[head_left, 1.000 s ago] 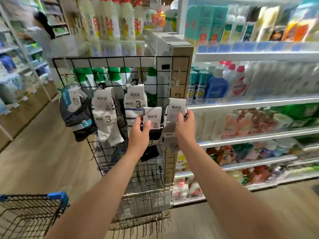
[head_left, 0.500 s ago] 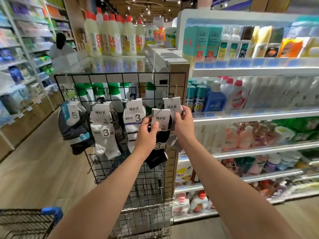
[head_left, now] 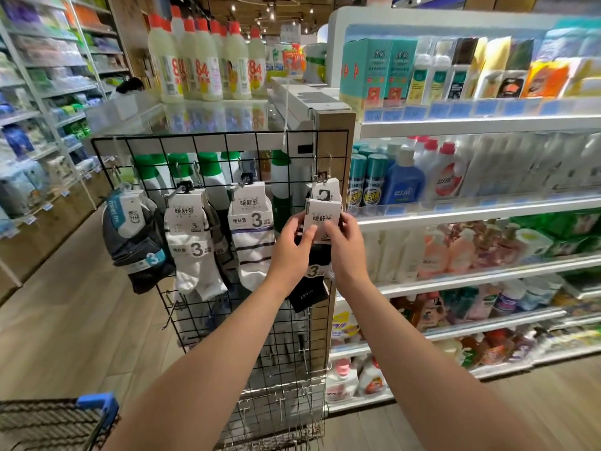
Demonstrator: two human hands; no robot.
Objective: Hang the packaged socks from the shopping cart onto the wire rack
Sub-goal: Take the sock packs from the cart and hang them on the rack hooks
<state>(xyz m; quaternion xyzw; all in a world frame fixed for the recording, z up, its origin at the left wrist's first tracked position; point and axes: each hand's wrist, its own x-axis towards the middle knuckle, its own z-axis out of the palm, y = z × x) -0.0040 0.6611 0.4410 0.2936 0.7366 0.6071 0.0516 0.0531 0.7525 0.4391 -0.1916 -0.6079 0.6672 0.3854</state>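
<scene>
A black wire rack stands at the end of a shelf unit. Three sock packs hang on its hooks: dark grey, white and white striped. Another pack's white card hangs on the right-hand hook. Just below it, both hands hold a black sock pack by its white card. My left hand pinches the card's left side and my right hand its right side. A corner of the shopping cart shows at the bottom left.
Shelves of detergent bottles run along the right. White bottles stand on top behind the rack. More shelving lines the left side of a wooden-floored aisle. Bare hooks stick out low on the rack.
My right hand hung its pack on the right-hand hook and let go. My left hand brought the black pack rightward under that hook, and now both hands hold its card.
</scene>
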